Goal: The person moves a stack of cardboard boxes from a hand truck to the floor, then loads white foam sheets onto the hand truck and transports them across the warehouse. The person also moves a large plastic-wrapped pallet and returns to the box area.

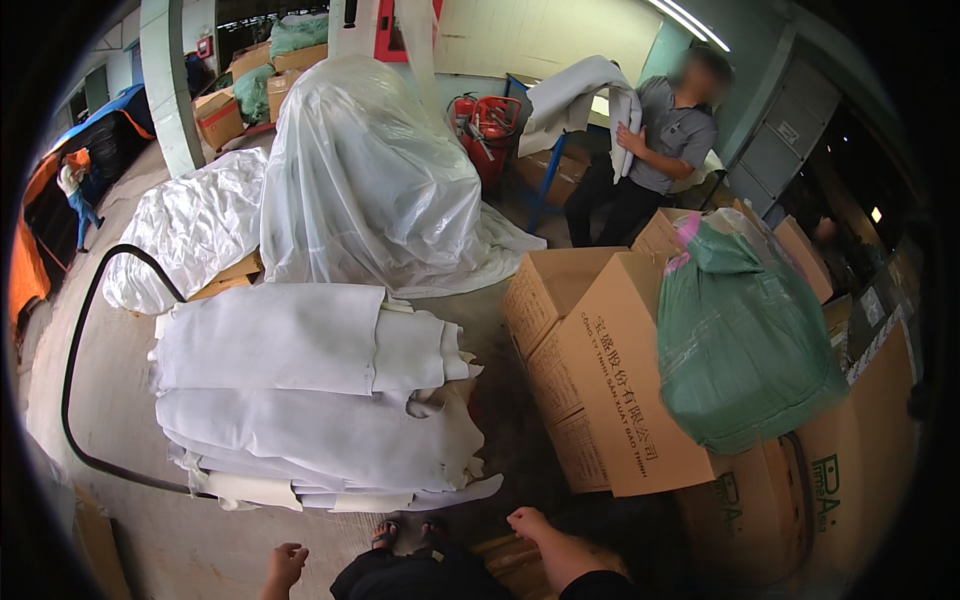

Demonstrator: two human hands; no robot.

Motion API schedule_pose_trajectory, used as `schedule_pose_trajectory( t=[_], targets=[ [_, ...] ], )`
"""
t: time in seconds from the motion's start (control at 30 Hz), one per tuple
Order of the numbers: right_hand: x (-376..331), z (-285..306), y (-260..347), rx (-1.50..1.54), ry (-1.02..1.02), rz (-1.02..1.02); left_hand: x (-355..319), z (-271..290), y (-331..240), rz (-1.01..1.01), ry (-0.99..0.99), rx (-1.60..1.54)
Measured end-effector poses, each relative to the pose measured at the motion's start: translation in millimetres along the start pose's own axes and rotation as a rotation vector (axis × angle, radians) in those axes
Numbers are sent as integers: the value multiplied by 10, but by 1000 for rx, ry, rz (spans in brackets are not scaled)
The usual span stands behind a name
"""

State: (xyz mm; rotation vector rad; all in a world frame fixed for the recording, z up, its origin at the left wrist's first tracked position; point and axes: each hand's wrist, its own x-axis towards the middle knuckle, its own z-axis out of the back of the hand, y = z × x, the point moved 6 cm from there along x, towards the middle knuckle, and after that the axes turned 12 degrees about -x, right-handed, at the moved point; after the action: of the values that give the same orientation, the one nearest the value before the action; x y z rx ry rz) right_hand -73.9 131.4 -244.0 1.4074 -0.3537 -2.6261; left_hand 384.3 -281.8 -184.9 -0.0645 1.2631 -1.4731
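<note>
- Our left hand [288,565] hangs released, fingers loosely bent, apart from the sheet stack [310,425];
- our right hand [527,522] is released too, fingers curled, near its lower right corner;
- the pale grey sheet stack lies before us, left of the cartons [630,370];
- beyond, a co-worker [680,145] holds a draped sheet [578,88].

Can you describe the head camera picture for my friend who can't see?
The person's left hand and right hand, seemingly empty, are near a stack of pale sheets. Beyond, a co-worker holds a sheet; cardboard boxes and a green sack are at right.
</note>
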Motion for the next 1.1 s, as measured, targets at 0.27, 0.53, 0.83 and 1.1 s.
schedule_pose_trajectory(
  t=[0.27,0.53,0.83,1.1],
  targets=[
    [-66,-75,-649,-139,104,-137,-83,-69,4,0,66,64],
    [279,-86,917,34,102,131,-695,678,890,274,-153,116],
    [573,-798,2603,-417,93,178,-1561,1612,2291,534,-448,-211],
    [95,-3661,5413,-880,307,790,-2464,1931,3494,716,-609,-442]
  ],
)
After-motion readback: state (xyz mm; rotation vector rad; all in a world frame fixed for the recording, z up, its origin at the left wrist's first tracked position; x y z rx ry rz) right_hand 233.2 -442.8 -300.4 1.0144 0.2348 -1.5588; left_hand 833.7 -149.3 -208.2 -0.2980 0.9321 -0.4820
